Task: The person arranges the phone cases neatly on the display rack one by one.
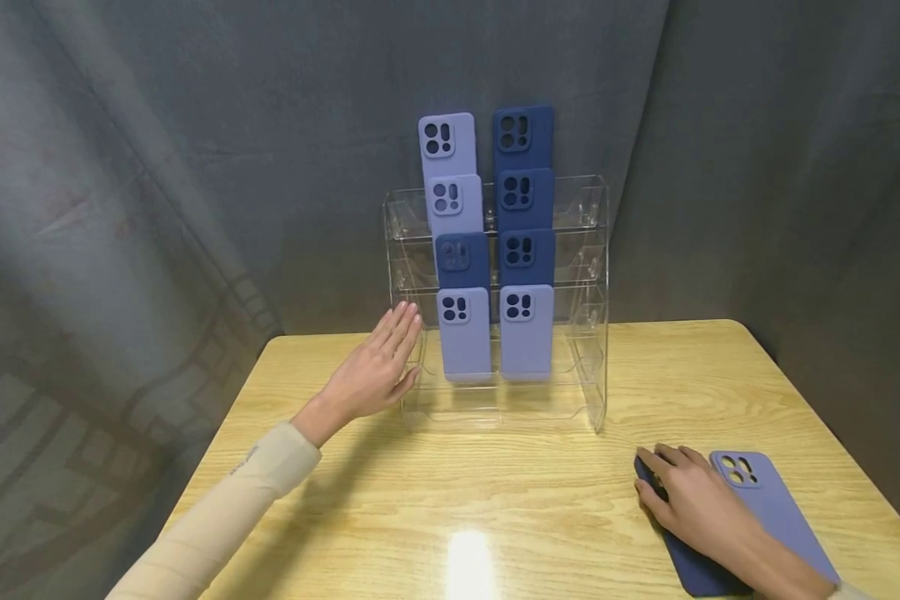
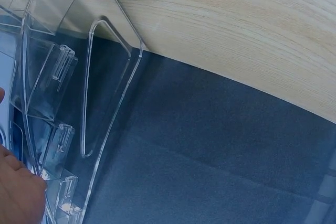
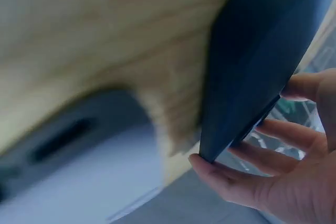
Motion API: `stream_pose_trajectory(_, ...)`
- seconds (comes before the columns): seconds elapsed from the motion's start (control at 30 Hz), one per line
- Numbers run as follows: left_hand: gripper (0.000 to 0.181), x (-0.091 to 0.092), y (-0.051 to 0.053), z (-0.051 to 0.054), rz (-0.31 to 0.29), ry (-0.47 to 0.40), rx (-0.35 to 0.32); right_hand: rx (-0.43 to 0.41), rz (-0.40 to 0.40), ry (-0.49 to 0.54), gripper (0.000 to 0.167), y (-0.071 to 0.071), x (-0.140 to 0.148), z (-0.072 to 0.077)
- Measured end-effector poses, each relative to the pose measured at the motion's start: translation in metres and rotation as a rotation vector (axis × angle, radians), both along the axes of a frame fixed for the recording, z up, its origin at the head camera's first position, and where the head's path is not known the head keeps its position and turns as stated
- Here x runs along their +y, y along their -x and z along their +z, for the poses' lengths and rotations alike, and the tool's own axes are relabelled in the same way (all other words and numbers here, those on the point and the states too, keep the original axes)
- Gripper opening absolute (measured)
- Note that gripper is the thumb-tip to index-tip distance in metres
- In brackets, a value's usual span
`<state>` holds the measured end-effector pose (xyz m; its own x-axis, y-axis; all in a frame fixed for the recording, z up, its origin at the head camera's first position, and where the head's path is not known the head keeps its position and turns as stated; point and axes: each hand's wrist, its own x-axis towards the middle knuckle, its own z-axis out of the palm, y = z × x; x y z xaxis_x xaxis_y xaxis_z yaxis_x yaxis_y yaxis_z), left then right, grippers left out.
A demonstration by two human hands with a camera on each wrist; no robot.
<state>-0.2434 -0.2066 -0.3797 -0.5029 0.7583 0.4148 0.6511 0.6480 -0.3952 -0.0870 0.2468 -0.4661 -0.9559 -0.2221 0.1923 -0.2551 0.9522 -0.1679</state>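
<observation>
A clear acrylic tiered stand (image 1: 598,358) holds two columns of phone cases, lilac and navy, camera cutouts upward. My left hand (image 1: 371,371) is at the stand's left side, fingers straight and holding nothing; whether it touches the acrylic I cannot tell. Beside it is the lowest left lilac case (image 1: 465,346). At the front right, my right hand (image 1: 701,500) grips a navy phone case (image 1: 693,567) by its upper end. In the right wrist view, fingers and thumb hold the edges of that navy case (image 3: 252,66), which looks tilted off the table. A lilac phone case (image 1: 783,508) lies beside it.
The stand's clear side panel (image 2: 113,108) fills the left of the left wrist view. Grey curtains (image 1: 330,167) hang behind and beside the wooden table (image 1: 390,517). Both back corners of the table are rounded.
</observation>
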Motion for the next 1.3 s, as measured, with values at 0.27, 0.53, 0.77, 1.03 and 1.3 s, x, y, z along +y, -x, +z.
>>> stream_pose_trajectory(0.27,0.080,0.001,0.000,0.000,0.000,0.003,0.014,0.257,0.048,0.084,0.049,0.009,-0.024,0.022)
stream_pose_trajectory(0.53,0.081,0.002,-0.002,-0.003,-0.001,-0.007,0.012,0.536,0.152,0.248,0.045,0.022,-0.055,0.042)
stream_pose_trajectory(0.77,0.082,0.002,-0.001,-0.002,0.011,-0.004,0.006,0.752,0.230,0.341,0.056,0.042,-0.087,0.061)
stream_pose_trajectory(1.03,0.081,0.002,0.000,-0.001,0.015,-0.009,-0.001,0.871,0.288,0.392,0.048,0.071,-0.122,0.080)
stream_pose_trajectory(1.3,0.083,0.002,0.000,0.000,0.010,-0.015,0.000,0.886,0.264,0.480,0.044,0.102,-0.157,0.084)
